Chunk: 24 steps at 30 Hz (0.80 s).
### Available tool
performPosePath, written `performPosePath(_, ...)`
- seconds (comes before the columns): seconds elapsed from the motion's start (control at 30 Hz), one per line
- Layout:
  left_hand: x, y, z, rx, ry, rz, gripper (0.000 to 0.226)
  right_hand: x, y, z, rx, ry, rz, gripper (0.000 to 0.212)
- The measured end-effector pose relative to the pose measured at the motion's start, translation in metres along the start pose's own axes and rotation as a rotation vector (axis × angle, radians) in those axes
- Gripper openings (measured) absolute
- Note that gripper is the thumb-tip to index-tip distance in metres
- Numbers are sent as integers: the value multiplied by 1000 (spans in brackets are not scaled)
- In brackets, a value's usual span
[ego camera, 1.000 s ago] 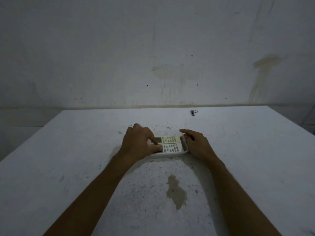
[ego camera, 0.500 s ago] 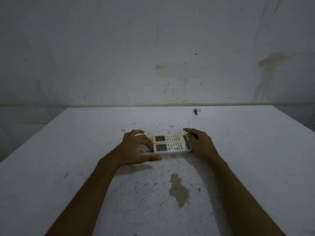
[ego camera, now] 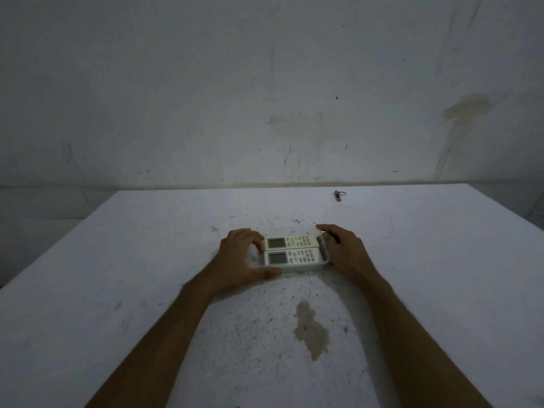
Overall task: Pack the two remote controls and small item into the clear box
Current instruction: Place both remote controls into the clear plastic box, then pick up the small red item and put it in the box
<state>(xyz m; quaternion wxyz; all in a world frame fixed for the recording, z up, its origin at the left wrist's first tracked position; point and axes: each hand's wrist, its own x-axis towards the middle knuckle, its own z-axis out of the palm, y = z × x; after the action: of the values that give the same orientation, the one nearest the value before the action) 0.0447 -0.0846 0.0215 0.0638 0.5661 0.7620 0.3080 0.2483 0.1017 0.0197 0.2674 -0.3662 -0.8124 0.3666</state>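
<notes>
Two white remote controls lie side by side, screens to the left, inside the shallow clear box (ego camera: 323, 254) at the table's middle: the far remote (ego camera: 291, 241) and the near remote (ego camera: 293, 257). My left hand (ego camera: 241, 257) cups the box's left end, thumb along its front edge and fingers at the far side. My right hand (ego camera: 343, 251) grips the box's right end. The small item (ego camera: 338, 196), a dark little thing with a key ring, lies alone near the table's far edge, well beyond my right hand.
The white table (ego camera: 117, 290) is speckled with dirt and has a brownish stain (ego camera: 310, 328) in front of the box. A stained wall (ego camera: 265, 98) rises right behind the table's far edge.
My left hand came off the tops of the remotes and settled around the box's left end, uncovering both screens. My right hand stayed at the right end.
</notes>
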Motion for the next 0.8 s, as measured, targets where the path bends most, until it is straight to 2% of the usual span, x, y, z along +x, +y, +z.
performPosePath(0.1,1,-2,-3,66,-2,22,74,-3,-4,0,6,8,11,36)
performPosePath(0.17,2,2,-5,119,52,35,74,-5,-4,0,10,8,8,36)
performPosePath(0.27,6,11,-7,-12,195,30,72,-5,-3,-4,18,6,-2,34)
performPosePath(0.33,14,24,-7,-72,209,25,58,-1,-1,-8,38,8,-1,30)
performPosePath(0.43,44,48,-6,-21,117,62,34,11,6,-19,5,8,6,26)
performPosePath(0.53,92,71,1,89,-35,77,36,23,17,-28,-250,90,-55,27)
performPosePath(0.63,147,86,17,119,-146,68,40,24,31,-28,-569,216,-80,45)
performPosePath(0.7,181,90,27,97,-199,28,39,24,37,-26,-610,158,4,60)
performPosePath(0.8,231,97,52,99,-254,-38,29,31,45,-23,-596,71,70,70)
